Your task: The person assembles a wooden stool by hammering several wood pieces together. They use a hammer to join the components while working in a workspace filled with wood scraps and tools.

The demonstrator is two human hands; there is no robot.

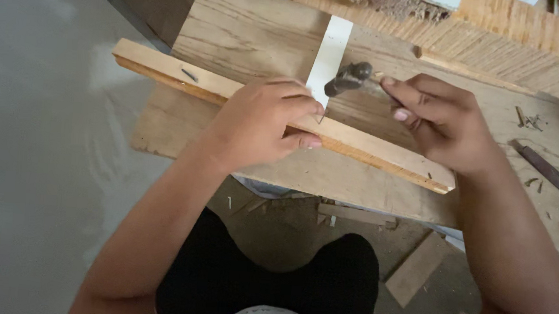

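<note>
One slat lies under your left hand, whose pinched fingers steady one nail, barely visible. Your right hand, closed on one hammer, hides its handle. Beyond: a few loose nails, blurred.

woodworking shop: rough plank bench, scattered offcuts, nails.
</note>
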